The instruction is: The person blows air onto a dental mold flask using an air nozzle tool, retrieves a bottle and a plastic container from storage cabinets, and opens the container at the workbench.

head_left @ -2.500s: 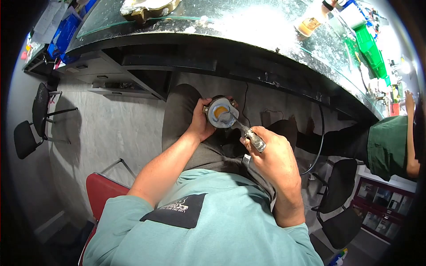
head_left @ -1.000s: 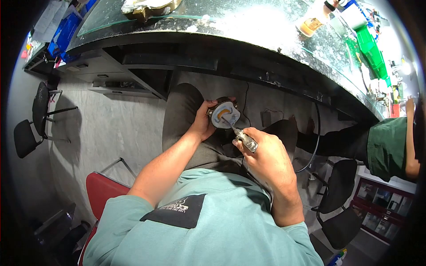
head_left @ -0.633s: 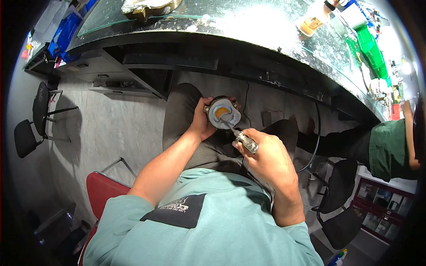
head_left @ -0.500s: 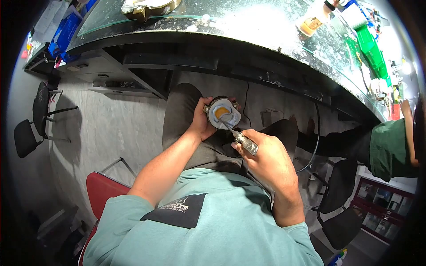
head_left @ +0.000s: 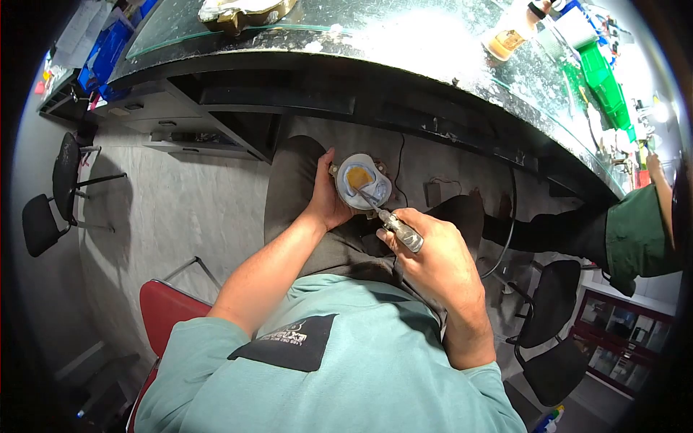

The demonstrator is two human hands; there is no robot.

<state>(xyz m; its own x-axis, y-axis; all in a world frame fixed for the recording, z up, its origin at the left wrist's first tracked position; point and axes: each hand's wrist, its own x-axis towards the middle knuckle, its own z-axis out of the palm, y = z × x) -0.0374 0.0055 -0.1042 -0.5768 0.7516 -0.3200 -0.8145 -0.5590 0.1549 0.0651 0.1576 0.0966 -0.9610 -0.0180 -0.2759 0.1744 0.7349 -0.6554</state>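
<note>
Over my lap, my left hand (head_left: 330, 196) holds a round metal flask (head_left: 335, 170) from its left side and underneath, with the thumb up along the rim. White plaster (head_left: 380, 189) fills the flask, with an orange-yellow patch (head_left: 357, 176) in its middle. My right hand (head_left: 434, 249) is closed around the smeared, see-through handle of a screwdriver (head_left: 406, 234). The thin shaft points up and left, its tip resting at the plaster beside the orange patch. Fingers under the flask are mostly hidden.
Ahead is a glass-topped workbench (head_left: 317, 43) dusted white, with a plaster-filled metal piece (head_left: 242, 16), a bottle (head_left: 509, 36) and a green bin (head_left: 605, 86). A person in a green garment (head_left: 642, 231) is at the right. Black chairs (head_left: 552, 332) and a red chair (head_left: 170, 314) stand around.
The flask has turned slightly in my left hand, and the left fingers at its far right edge no longer show. The screwdriver has shifted a little. The other person's arm has moved.
</note>
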